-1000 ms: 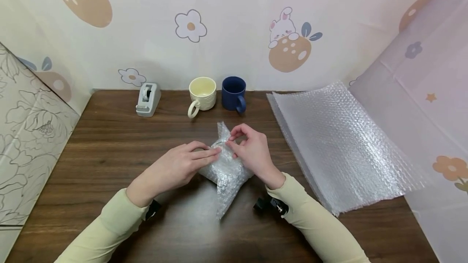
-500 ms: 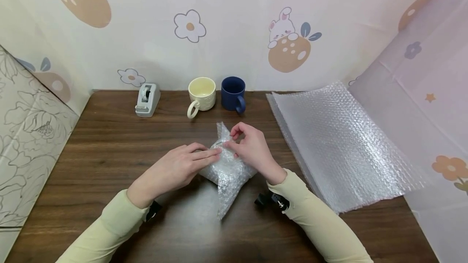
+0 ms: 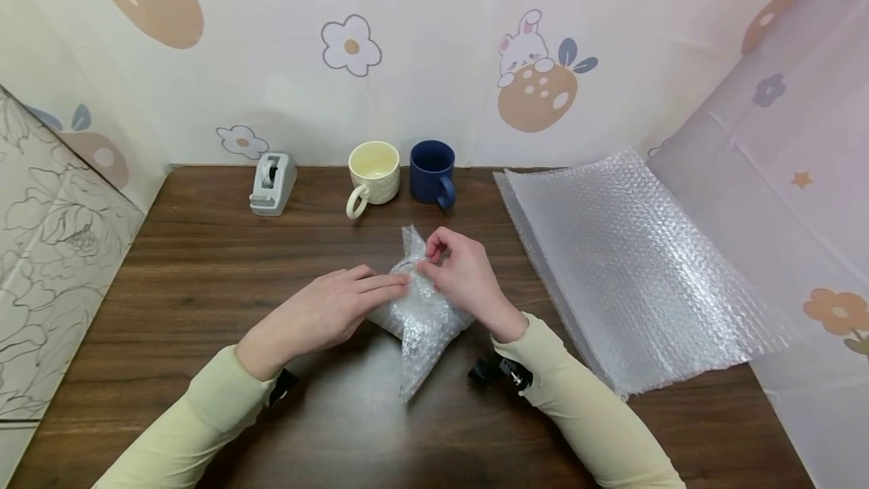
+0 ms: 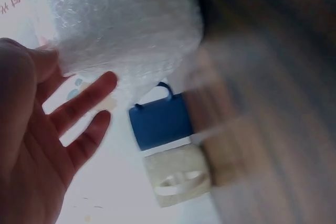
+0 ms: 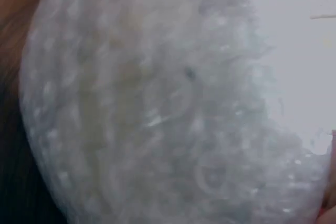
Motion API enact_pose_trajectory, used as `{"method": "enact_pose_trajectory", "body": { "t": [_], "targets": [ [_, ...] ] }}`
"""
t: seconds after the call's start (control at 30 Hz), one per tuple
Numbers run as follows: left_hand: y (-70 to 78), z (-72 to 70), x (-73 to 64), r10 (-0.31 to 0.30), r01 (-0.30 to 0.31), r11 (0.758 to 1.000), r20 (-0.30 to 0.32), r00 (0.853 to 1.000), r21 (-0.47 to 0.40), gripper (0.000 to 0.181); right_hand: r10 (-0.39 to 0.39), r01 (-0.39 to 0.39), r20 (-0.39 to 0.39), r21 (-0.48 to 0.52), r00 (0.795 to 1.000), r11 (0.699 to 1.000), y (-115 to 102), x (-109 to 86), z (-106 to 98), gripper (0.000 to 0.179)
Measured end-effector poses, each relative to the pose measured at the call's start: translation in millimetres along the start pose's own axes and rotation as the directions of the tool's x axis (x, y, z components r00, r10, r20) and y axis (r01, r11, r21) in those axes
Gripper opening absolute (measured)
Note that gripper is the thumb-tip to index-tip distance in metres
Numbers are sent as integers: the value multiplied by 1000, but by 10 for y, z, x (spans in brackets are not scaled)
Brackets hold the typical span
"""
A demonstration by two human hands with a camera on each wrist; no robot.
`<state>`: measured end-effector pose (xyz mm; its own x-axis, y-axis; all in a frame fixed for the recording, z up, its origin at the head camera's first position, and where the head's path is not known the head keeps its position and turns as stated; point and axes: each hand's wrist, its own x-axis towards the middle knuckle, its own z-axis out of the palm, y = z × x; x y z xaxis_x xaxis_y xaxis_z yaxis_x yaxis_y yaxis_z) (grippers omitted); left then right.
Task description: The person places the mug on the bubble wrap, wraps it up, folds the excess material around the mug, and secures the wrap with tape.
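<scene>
A bubble-wrapped bundle [image 3: 429, 319] sits on the table between both hands, with pointed corners of wrap sticking out at its far and near ends. My left hand [image 3: 333, 306] lies on its left side, fingertips extended over the top. From the right, my right hand [image 3: 467, 278] has its thumb and curled fingers at the bundle's far upper part, pinching the bubble wrap there. The left wrist view shows the left fingers spread along the wrap [image 4: 126, 24]. Close up in the right wrist view, the rounded wrap [image 5: 157, 124] hides what is inside, apart from a faint yellowish tint.
Behind the bundle stand a cream mug [image 3: 375, 172] and a navy mug [image 3: 432, 172]. A grey tape dispenser [image 3: 273, 184] is at the back left. Bubble wrap sheets [image 3: 631, 270] cover the table's right side. A patterned cloth [image 3: 434, 59] backs the wooden table [image 3: 204, 278].
Both hands stay on the bundle in nearly the same place. The right hand's fingers have shifted slightly and curl in a little closer to the thumb.
</scene>
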<state>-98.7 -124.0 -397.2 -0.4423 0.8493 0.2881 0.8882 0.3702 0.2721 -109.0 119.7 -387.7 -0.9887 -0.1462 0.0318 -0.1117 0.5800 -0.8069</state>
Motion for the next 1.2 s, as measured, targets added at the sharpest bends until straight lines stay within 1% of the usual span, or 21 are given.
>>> {"method": "enact_pose_trajectory", "body": {
  "t": [0.07,0.13,0.2,0.33,0.4,0.43,0.47,0.5,0.53,0.6,0.63,0.67,0.7,0.73,0.77,0.87,0.93,1.0,1.1,1.2],
  "targets": [
    [-11,20,-18,6,-7,999,-29,1000,-46,52,21,-23,36,80,999,997,15,-5,-24,22],
    [-16,22,-28,13,-18,997,-63,998,-80,50,26,-37,68,163,997,986,31,-20,-61,20],
    [-16,13,-29,19,-27,995,-89,996,-94,50,21,-39,77,231,997,972,57,-43,-110,18],
    [2,-20,-6,28,-40,994,-119,992,-99,49,-39,15,68,320,997,947,166,-109,-238,12],
    [20,-22,10,25,-35,995,-120,992,-89,46,-78,40,98,345,992,938,255,-153,-326,13],
    [31,-18,16,28,-38,996,-117,993,-77,44,-102,48,133,355,986,934,305,-178,-374,19],
    [44,-12,22,32,-39,997,-110,993,-66,42,-127,57,176,354,976,933,362,-203,-419,26],
    [56,-1,25,37,-43,998,-102,994,-54,42,-154,68,225,347,962,935,418,-229,-463,35],
    [68,11,25,44,-48,998,-93,995,-41,42,-181,79,277,341,944,937,474,-256,-505,45],
    [88,34,24,55,-57,998,-76,996,-23,47,-229,103,378,323,897,941,582,-303,-555,63],
    [94,42,22,59,-60,998,-70,996,-17,49,-245,115,418,313,875,943,629,-321,-561,70],
    [97,49,18,57,-58,998,-65,996,-18,50,-250,123,448,293,858,948,667,-338,-557,77],
    [98,51,13,56,-57,998,-63,996,-18,50,-252,123,470,288,846,950,696,-352,-543,81],
    [99,48,8,48,-49,999,-57,997,-21,51,-244,115,483,281,841,953,716,-362,-513,84],
    [99,40,0,36,-37,999,-49,998,-25,51,-234,109,488,270,841,957,724,-371,-476,85],
    [97,-5,-44,-9,8,999,-28,1000,-36,52,-200,87,472,250,859,964,699,-378,-350,85],
    [95,-44,-90,-45,45,998,-8,999,-42,52,-193,74,456,265,869,961,664,-372,-260,82],
    [92,-90,-143,-81,81,996,7,997,-48,53,-196,79,444,268,874,960,632,-361,-176,81],
    [93,-168,-223,-133,135,989,40,990,-57,56,-198,83,424,275,884,958,580,-340,-38,80],
    [109,-265,-283,-198,202,977,75,977,-61,61,-189,82,393,274,900,958,508,-319,105,79]
  ]
}}
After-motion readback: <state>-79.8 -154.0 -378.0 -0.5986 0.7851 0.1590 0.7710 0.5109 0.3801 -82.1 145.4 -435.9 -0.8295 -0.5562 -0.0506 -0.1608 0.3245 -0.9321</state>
